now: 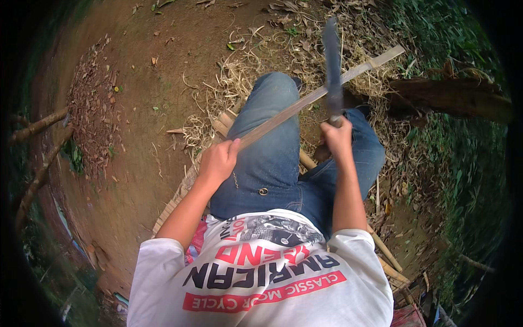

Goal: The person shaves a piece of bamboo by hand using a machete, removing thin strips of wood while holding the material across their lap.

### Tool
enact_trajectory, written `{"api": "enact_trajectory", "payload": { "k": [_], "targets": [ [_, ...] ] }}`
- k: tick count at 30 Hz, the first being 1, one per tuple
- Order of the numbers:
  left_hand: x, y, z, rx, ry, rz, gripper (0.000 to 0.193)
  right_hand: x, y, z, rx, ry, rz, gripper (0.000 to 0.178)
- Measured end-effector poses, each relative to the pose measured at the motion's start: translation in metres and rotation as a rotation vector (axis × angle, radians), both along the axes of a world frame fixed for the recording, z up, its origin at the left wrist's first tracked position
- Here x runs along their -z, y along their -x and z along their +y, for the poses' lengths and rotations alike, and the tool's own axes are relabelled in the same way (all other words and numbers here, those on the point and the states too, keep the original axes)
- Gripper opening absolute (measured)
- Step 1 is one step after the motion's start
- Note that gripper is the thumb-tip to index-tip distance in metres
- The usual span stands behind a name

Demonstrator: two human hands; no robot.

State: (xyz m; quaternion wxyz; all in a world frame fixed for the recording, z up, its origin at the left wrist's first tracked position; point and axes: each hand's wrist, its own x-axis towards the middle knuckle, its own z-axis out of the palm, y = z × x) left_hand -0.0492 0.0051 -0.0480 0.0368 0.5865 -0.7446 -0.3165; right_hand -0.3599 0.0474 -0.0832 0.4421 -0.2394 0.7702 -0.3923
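My left hand (219, 160) is closed around the near end of a long flat bamboo strip (289, 113). The strip slants across my left thigh toward the far right, its far end beyond my knees. In my right hand (338, 136) is the handle of a machete (332, 65), its dark blade pointing away from me. The blade crosses over the strip about midway along its far half; whether the two touch I cannot tell. A little blur softens the blade.
Curly pale shavings (239, 82) lie on the brown dirt ground (163, 71) around my knees. A thick log (452, 98) rests at the right. Bamboo poles (385, 249) show beside and under my legs. Branches (41, 126) stand at the left, green plants (441, 38) at the far right.
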Motion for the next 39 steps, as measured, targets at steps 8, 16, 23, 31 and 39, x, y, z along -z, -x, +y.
{"api": "enact_trajectory", "payload": {
  "k": [8, 16, 23, 31, 39],
  "targets": [
    [0.003, -0.003, -0.002, 0.005, 0.004, -0.003, 0.052, -0.004, 0.01, 0.006, -0.059, 0.043, -0.012, 0.016],
    [0.002, -0.004, -0.003, -0.005, -0.065, -0.032, 0.053, -0.013, 0.001, 0.025, -0.275, 0.001, 0.096, 0.023],
    [-0.003, 0.001, -0.003, -0.003, -0.032, -0.044, 0.054, -0.011, -0.033, 0.036, -0.422, -0.042, 0.153, 0.041],
    [-0.001, 0.003, -0.002, -0.03, -0.063, -0.047, 0.056, 0.009, -0.032, 0.033, -0.123, -0.124, -0.07, 0.028],
    [-0.001, 0.002, -0.003, -0.046, -0.062, -0.009, 0.054, -0.002, -0.034, 0.031, -0.21, -0.048, -0.011, 0.03]
  ]
}}
